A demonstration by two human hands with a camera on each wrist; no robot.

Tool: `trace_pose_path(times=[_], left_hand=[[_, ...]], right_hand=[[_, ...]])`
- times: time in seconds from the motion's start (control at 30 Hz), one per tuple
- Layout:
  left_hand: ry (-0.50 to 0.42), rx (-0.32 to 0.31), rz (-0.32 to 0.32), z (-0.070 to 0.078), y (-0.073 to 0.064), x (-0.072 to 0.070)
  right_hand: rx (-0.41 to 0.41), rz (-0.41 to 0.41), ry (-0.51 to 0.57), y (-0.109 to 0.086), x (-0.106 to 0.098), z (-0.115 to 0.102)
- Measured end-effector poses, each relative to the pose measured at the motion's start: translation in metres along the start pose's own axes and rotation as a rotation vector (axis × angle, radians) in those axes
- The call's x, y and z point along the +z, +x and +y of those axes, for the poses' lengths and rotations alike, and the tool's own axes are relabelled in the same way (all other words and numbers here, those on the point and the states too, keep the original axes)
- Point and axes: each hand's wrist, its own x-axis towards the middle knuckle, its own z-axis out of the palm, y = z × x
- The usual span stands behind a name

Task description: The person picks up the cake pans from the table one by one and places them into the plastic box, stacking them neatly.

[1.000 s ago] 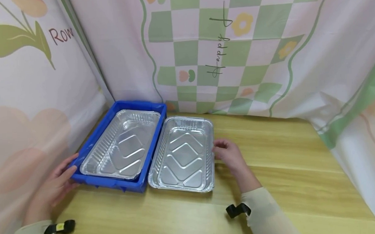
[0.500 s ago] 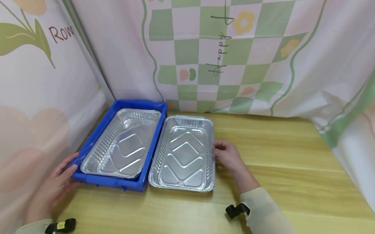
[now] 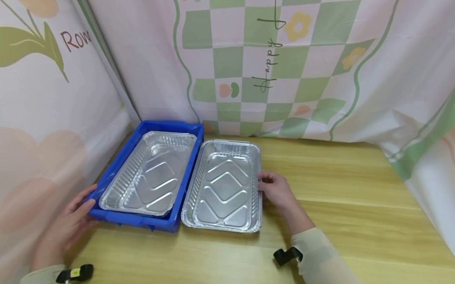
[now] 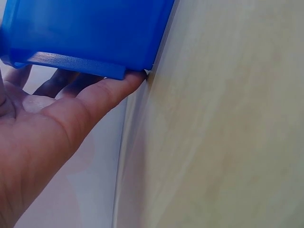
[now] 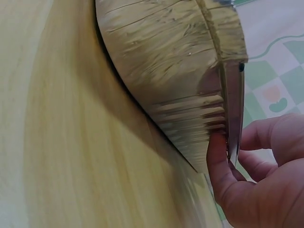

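At the left in the head view stands a shallow blue plastic tray point(image 3: 140, 222), with a silver foil pan point(image 3: 158, 174) lying inside it. My left hand point(image 3: 68, 223) holds the tray's near left corner, thumb at the rim; in the left wrist view its fingers point(image 4: 102, 95) lie along the outside of the blue wall. Right beside the tray is a second foil pan point(image 3: 225, 186) with a ridged bottom. My right hand point(image 3: 277, 189) pinches this pan's right rim, and the right wrist view shows a finger point(image 5: 219, 159) against the pan's outer side.
The wood-grain table point(image 3: 348, 204) stretches to the right and in front of both pans. A printed curtain point(image 3: 266, 64) closes off the back, and another curtain point(image 3: 33, 146) runs close along the left of the blue tray.
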Motion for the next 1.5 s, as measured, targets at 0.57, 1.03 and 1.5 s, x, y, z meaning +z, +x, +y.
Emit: trace_pose_path(times=[0.57, 1.03, 1.5], left_hand=[[-0.001, 0.028, -0.015, 0.001, 0.0, 0.002], [0.004, 0.015, -0.005, 0.001, -0.002, 0.003], [-0.023, 0.029, -0.012, 0.0, -0.001, 0.002]], right_hand=[[0.011, 0.009, 0.044, 0.001, -0.003, -0.002], [0.011, 0.022, 0.069, 0.0, -0.004, -0.006], [-0.012, 0.028, 0.095, -0.002, -0.006, -0.011]])
